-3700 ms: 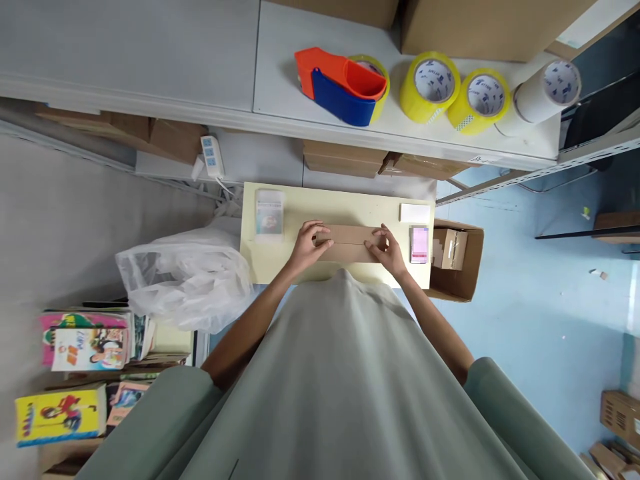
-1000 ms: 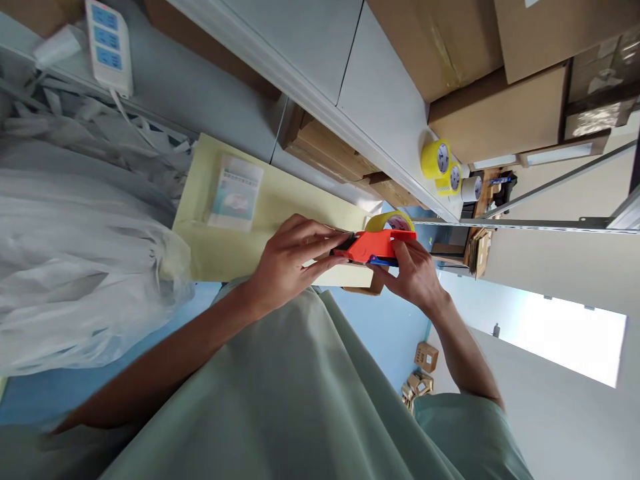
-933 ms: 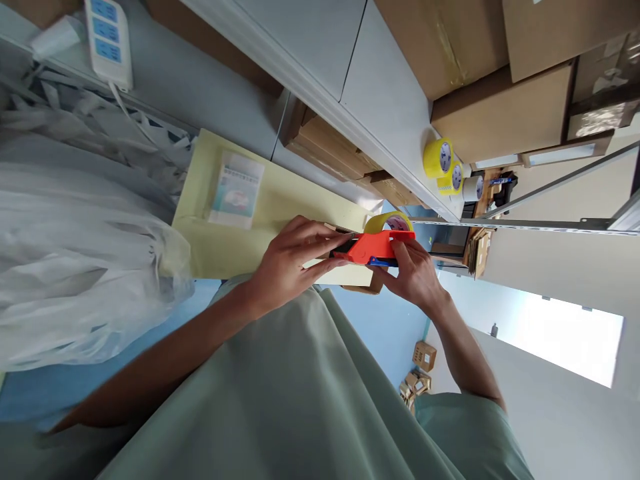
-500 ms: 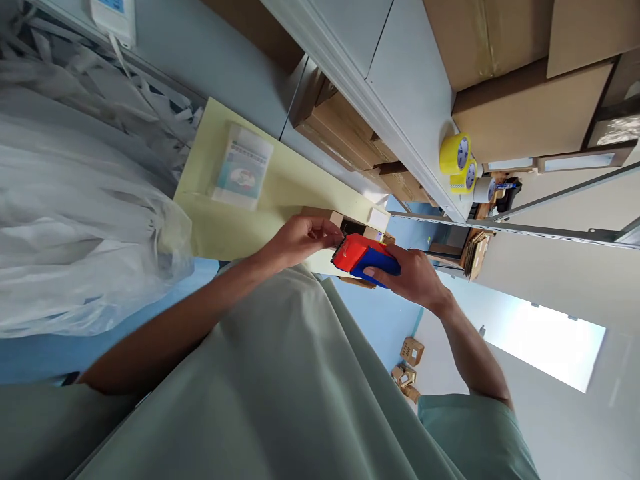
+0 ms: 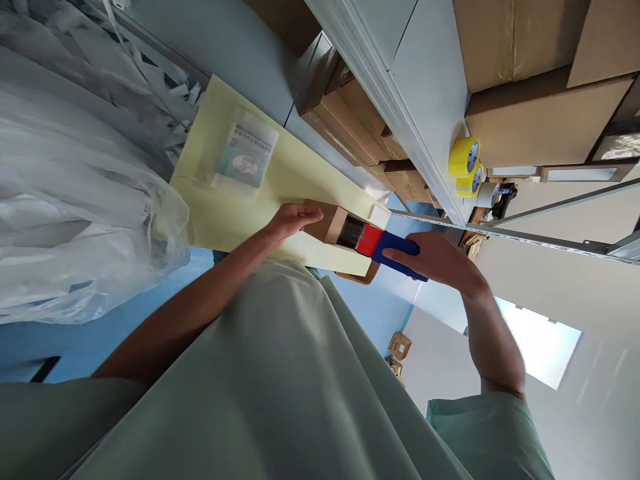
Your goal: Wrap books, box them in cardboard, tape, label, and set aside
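A small brown cardboard box (image 5: 326,221) lies on the pale yellow tabletop (image 5: 300,170). My left hand (image 5: 295,221) is closed at the box's left end, fingers pressed together against it; its fingertips are partly hidden. My right hand (image 5: 440,260) grips the blue part of a red and blue tape dispenser (image 5: 369,240), its thumb along the side. The dispenser's red front points at the right end of the box. A dark, streaked patch lies between them. Whether tape is stretched there I cannot tell.
A plastic-wrapped booklet (image 5: 245,157) lies at the table's left. A large translucent plastic bag (image 5: 90,200) fills the left side. Above the table runs a shelf (image 5: 435,87) with yellow tape rolls (image 5: 464,157) and cartons (image 5: 545,127). A small white box (image 5: 379,215) sits at the table's right.
The dispenser, taken from the shelf, was held near my left fingers. It has since moved right and turned, away from my left hand, uncovering the box. My left hand has shifted left.
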Tool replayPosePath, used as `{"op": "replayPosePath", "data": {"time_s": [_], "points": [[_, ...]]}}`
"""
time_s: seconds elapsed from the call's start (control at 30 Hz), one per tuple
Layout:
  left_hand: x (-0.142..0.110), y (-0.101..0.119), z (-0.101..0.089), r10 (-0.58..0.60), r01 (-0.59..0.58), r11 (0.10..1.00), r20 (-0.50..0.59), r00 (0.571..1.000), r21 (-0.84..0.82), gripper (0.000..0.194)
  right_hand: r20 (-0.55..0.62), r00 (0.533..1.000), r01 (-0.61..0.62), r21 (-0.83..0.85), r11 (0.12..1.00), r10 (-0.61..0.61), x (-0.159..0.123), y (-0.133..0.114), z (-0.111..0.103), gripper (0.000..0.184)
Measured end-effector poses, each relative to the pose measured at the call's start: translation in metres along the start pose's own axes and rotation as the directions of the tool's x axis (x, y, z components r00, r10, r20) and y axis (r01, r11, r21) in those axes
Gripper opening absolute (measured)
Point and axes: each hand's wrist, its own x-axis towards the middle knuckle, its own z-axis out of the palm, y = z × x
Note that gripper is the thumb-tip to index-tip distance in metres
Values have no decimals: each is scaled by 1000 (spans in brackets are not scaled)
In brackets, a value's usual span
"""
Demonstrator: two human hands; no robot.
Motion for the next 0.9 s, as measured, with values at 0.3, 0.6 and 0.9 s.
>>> {"op": "replayPosePath", "data": {"time_s": [0.3, 0.6, 0.9], "points": [[21, -31, 24, -6, 6, 1000, -47, 999, -19, 76, 26, 1000, 14, -41, 999, -13, 27, -11, 3, 71], [13, -30, 33, -83, 91, 995, -177, 981, 43, 45, 48, 999, 2, -118, 993, 3, 30, -20, 9, 67], [-12, -30, 38, 90, -19, 950, -216, 972, 312, 44, 61, 998, -12, -189, 982, 24, 24, -24, 7, 62]]}}
